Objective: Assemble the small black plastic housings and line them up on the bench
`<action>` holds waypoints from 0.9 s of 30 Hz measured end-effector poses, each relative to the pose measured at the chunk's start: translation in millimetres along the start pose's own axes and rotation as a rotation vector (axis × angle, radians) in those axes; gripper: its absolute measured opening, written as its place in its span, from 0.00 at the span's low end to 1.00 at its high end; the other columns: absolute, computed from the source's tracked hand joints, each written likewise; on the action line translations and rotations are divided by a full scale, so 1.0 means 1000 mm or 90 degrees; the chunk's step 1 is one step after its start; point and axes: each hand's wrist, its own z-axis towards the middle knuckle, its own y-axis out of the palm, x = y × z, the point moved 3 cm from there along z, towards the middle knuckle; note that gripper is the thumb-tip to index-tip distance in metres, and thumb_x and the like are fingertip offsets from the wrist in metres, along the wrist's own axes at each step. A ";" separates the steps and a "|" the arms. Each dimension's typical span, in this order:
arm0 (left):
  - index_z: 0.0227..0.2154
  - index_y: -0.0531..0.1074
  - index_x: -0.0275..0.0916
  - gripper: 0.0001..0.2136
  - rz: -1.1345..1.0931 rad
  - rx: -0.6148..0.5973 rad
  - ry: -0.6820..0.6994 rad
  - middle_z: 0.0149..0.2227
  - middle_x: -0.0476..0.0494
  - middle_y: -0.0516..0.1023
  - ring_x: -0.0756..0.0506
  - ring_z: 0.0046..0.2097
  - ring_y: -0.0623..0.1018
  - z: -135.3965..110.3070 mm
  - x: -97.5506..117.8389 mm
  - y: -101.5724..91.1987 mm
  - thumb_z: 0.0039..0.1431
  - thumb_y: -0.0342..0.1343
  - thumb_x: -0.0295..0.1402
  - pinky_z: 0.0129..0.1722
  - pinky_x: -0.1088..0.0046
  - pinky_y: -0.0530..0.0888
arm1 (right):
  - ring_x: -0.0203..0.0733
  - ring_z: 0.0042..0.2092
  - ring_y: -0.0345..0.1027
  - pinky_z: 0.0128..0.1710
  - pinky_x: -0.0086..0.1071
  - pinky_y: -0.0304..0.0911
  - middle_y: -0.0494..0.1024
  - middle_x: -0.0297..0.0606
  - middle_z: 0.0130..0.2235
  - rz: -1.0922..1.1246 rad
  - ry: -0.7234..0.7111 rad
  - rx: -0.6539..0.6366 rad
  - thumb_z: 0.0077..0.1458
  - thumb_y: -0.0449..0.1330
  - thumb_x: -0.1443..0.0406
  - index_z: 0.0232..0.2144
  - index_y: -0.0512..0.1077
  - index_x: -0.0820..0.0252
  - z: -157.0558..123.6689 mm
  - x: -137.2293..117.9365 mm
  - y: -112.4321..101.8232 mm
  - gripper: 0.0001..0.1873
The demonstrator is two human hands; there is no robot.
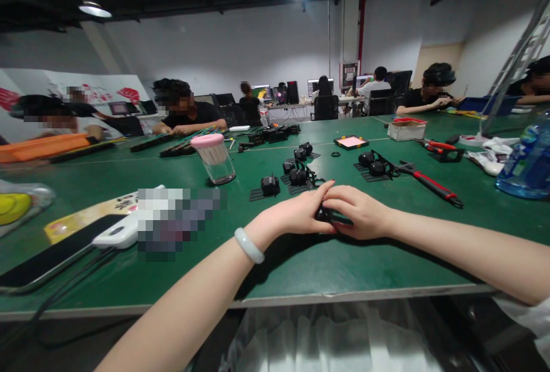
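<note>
While my left hand [303,211] met my right hand [365,211], a black part [342,219] lay between

Both pinched it over the counter [365,269], right of and below the frame's centre, neither hand nearer; its visible edge ran crosswise, dipping rightward. Because my grip covered the rest, I couldn't tell its full shape.

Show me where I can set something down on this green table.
Bare green tabletop lies between the right forearm and the table's near edge, with a narrower strip between the red-handled tool and the blue bottle. It's crowded just beyond the left hand, where black parts cluster, and at left around the phone and white device.
</note>
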 end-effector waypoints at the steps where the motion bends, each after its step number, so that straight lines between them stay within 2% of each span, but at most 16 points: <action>1: 0.55 0.35 0.36 0.42 0.000 -0.004 -0.003 0.55 0.36 0.54 0.42 0.53 0.59 0.000 0.000 0.000 0.41 0.55 0.42 0.48 0.69 0.59 | 0.45 0.48 0.54 0.46 0.40 0.55 0.63 0.47 0.45 -0.016 -0.016 -0.014 0.44 0.54 0.68 0.42 0.60 0.64 0.000 -0.001 0.001 0.20; 5: 0.55 0.35 0.36 0.42 0.003 -0.007 -0.006 0.54 0.37 0.55 0.42 0.54 0.59 0.000 0.001 0.000 0.41 0.55 0.41 0.48 0.70 0.59 | 0.45 0.48 0.55 0.45 0.41 0.55 0.64 0.47 0.44 -0.036 -0.008 -0.043 0.44 0.53 0.70 0.41 0.61 0.64 0.002 -0.001 0.005 0.18; 10: 0.55 0.35 0.37 0.42 0.013 -0.009 -0.010 0.54 0.36 0.55 0.41 0.54 0.58 0.000 0.001 0.000 0.42 0.55 0.42 0.48 0.70 0.59 | 0.44 0.46 0.56 0.44 0.40 0.57 0.65 0.46 0.42 0.031 0.037 -0.020 0.43 0.54 0.71 0.42 0.59 0.63 0.002 -0.001 0.005 0.20; 16: 0.55 0.36 0.37 0.42 0.020 -0.008 -0.009 0.55 0.36 0.53 0.41 0.54 0.58 0.000 0.001 -0.001 0.42 0.55 0.44 0.49 0.69 0.58 | 0.44 0.45 0.58 0.44 0.40 0.57 0.66 0.45 0.42 0.078 0.088 -0.001 0.44 0.56 0.68 0.43 0.58 0.63 -0.001 0.005 0.007 0.21; 27: 0.55 0.36 0.37 0.42 0.014 -0.011 -0.010 0.54 0.36 0.55 0.41 0.53 0.59 0.000 0.001 0.000 0.42 0.55 0.44 0.47 0.69 0.59 | 0.42 0.42 0.60 0.42 0.38 0.57 0.68 0.44 0.40 0.114 0.164 -0.039 0.47 0.54 0.64 0.42 0.61 0.63 0.000 0.009 0.008 0.17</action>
